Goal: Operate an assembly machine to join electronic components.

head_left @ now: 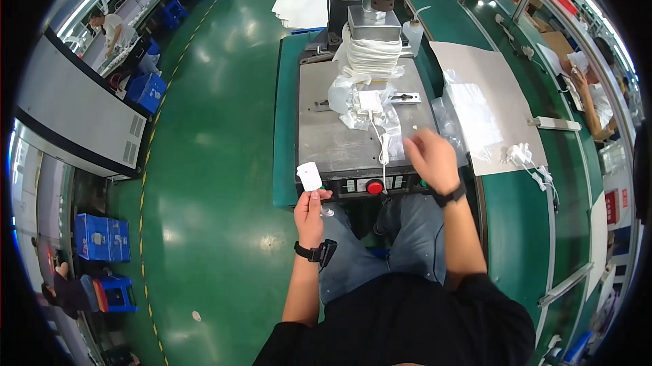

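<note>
My left hand is pinched on a flat white plastic cover, held up at the front left corner of the metal press table. Over the table's right front part, my right hand has its thumb apart from its bent fingers, and nothing shows in it. At the table's middle, under the press head, a white square plastic housing sits among clear plastic film. Its white cable, bundled in a coil, runs toward the front edge. White cloth-like wrapping surrounds the press head.
On the front panel is a red push button. Rightward, a brown sheet bears a white plastic bag and white corded parts. A plastic bottle stands behind the table. Other people work at left and far right.
</note>
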A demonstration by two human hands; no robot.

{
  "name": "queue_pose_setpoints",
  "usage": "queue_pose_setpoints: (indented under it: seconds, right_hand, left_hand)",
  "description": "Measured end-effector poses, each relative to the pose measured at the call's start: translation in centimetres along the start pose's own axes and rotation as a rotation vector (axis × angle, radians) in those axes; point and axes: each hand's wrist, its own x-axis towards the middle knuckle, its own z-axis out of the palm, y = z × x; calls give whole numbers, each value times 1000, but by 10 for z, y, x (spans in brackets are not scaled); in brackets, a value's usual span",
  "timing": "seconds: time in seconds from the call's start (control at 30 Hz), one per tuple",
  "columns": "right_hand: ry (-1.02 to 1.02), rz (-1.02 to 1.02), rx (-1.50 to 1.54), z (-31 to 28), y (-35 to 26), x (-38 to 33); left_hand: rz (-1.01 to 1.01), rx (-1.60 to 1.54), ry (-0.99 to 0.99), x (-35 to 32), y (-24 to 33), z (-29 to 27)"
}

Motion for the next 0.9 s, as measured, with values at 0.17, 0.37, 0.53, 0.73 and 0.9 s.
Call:
queue_pose_setpoints:
  seconds: [0.17, 0.37, 0.53, 0.73, 0.9]
  right_hand:
    - [2, 669, 923, 20, 21, -92]
    - [-8, -169, 392, 6, 31, -98]
    - [-298, 21, 922, -85, -54, -79]
    - [269, 189, 368, -350, 11, -211]
    - [433, 588, -660, -506, 78, -404]
  left_hand:
    - [106, 220, 6, 4, -7, -13]
    - [31, 262, 49, 1, 15, 24]
    - [100, 501, -410, -60, 56, 126]
    - [428, 131, -860, -77, 86, 185]
    - [162, 360, -796, -48, 39, 154]
